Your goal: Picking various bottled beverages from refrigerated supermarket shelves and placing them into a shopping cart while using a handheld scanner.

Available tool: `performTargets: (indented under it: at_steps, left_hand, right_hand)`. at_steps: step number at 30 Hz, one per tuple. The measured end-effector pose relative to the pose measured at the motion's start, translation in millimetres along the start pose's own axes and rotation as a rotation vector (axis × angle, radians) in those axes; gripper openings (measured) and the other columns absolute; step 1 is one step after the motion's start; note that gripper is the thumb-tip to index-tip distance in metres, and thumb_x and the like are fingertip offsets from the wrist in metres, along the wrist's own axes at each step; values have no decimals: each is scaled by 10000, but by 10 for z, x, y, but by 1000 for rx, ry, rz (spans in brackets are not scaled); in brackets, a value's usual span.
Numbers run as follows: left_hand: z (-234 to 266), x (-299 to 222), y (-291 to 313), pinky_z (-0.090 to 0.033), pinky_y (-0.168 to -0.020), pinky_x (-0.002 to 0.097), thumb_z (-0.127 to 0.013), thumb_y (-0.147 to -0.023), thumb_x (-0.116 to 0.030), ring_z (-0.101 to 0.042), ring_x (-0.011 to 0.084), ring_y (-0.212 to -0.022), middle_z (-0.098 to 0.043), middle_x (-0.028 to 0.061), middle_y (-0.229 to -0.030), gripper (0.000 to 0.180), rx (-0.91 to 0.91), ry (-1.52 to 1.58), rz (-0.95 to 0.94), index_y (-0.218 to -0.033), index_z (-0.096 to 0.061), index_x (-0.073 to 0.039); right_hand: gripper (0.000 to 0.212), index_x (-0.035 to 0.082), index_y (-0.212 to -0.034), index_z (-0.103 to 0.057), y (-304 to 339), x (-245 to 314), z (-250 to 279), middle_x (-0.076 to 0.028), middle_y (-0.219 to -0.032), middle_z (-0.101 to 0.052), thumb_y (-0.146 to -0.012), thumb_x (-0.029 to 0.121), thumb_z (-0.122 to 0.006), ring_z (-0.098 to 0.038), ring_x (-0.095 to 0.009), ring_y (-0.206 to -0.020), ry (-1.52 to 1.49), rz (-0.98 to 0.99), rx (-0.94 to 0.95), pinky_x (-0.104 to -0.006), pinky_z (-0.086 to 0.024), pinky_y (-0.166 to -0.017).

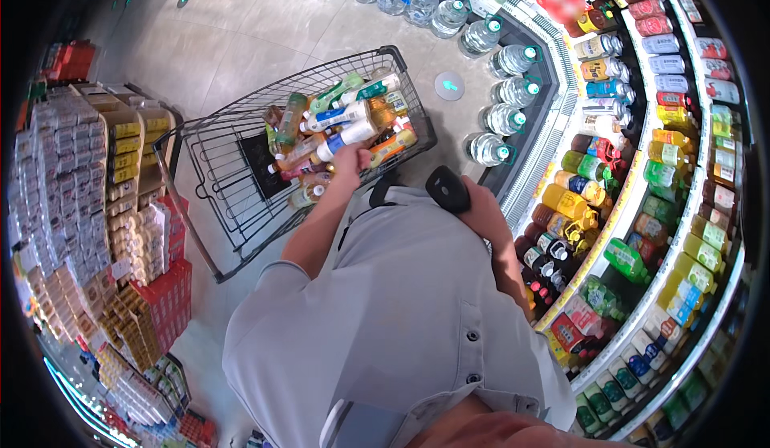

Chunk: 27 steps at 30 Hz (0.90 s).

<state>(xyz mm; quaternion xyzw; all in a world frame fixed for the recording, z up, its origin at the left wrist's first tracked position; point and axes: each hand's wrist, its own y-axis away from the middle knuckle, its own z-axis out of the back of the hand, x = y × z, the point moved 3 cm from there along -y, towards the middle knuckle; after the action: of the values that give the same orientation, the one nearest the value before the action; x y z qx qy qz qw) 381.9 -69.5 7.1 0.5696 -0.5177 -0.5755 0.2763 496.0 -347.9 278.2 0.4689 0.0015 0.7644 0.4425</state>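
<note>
My left hand [350,162] reaches into a black wire shopping cart [228,167]. Its fingers are closed on a white bottle with a blue band [353,134], which lies on a heap of other drinks. Around it in the cart are a dark green-brown bottle [290,119], a light green bottle [335,91], an amber bottle [383,117] and an orange-labelled bottle [393,146]. My right hand [484,209], held by my waist, is wrapped round a black handheld device [447,190], which looks like a scanner. Part of its grip is hidden by the fingers.
Large water jugs [513,60] line the foot of a curved drinks shelf [553,47] at the right. Stacked cartons and cans [64,167] stand left of the cart, beside red crates [167,304]. Tiled floor [257,23] with a round marker [449,86] surrounds the cart.
</note>
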Motion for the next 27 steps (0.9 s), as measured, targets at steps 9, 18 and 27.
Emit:
performTargets:
  at_steps: [9, 18, 27]
  left_hand:
    - [-1268, 530, 403, -523, -649, 279, -625, -990, -214, -653, 142, -720, -682, 46, -836, 161, 695, -900, -45, -944, -636, -60]
    - [-1974, 519, 293, -482, -637, 241, -638, -996, -183, -612, 95, -719, -665, 9, -832, 111, 861, -1075, -200, -985, -647, -72]
    - [-2617, 1357, 696, -535, -634, 291, -589, -1012, -170, -667, 151, -724, -693, 57, -866, 122, 927, -1345, -131, -1033, -642, -62]
  right_hand:
    - [321, 25, -1066, -570, 89, -85, -165, -245, -940, -675, -809, 172, -695, -635, -467, -947, 12, -4, -21, -532, -486, -787]
    - [334, 50, -1068, -566, 638, -607, -66, -238, -894, -678, -876, 306, -660, -661, -444, -919, -40, -185, -204, -542, -508, -795]
    - [369, 55, -1107, -586, 1328, -1358, 130, -237, -922, -687, -835, 285, -678, -665, -453, -915, -130, -226, -481, -544, -518, -811]
